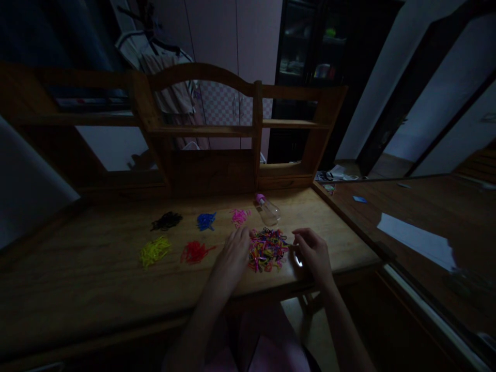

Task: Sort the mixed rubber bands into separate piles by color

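Note:
A mixed heap of small multicoloured rubber bands (268,251) lies on the wooden desk between my two hands. My left hand (236,249) rests at the heap's left edge, its fingers curled together and their tips partly hidden. At the right edge, my right hand (313,251) has thumb and forefinger pinched at a thin band that sticks out of the heap. Sorted by colour to the left are a red pile (196,252), a yellow pile (155,250), a black pile (167,221), a blue pile (206,221) and a pink pile (240,216).
Behind the heap lies a clear bulb-shaped bottle (270,212) with a pink cap. A wooden shelf unit (209,130) rises along the desk's back edge. On the brown surface to the right are a white paper sheet (416,240) and a small blue card (359,199).

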`<state>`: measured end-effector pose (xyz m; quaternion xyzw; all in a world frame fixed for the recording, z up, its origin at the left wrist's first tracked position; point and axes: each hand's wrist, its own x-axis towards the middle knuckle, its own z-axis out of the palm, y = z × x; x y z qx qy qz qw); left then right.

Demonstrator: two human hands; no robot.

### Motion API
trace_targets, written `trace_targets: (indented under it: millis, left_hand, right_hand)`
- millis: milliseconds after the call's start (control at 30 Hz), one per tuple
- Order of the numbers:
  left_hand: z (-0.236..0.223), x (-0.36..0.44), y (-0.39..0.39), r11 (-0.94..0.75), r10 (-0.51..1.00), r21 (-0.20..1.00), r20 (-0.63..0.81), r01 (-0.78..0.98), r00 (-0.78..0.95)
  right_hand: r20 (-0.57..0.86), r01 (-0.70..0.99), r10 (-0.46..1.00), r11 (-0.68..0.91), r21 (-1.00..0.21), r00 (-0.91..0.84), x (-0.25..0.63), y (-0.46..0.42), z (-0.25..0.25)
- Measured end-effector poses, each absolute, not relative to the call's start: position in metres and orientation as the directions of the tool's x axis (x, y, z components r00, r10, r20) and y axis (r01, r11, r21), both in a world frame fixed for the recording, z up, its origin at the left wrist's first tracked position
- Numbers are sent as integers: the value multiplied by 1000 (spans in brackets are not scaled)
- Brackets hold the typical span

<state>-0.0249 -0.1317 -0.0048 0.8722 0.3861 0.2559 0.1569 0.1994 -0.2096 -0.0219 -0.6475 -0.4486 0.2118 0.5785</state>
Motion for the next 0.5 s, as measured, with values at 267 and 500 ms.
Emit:
trace_targets:
  millis: [267, 500]
  left_hand:
    - [-15, -17, -133, -655, 755, 363, 292, 663, 587]
    - [-10, -12, -133, -668, 743, 381, 299, 639, 599]
  right_hand:
    - [241, 337, 831, 68, -939, 502, 197, -212, -19]
    - [267, 379, 824, 69, -923, 500, 198, -211, -20]
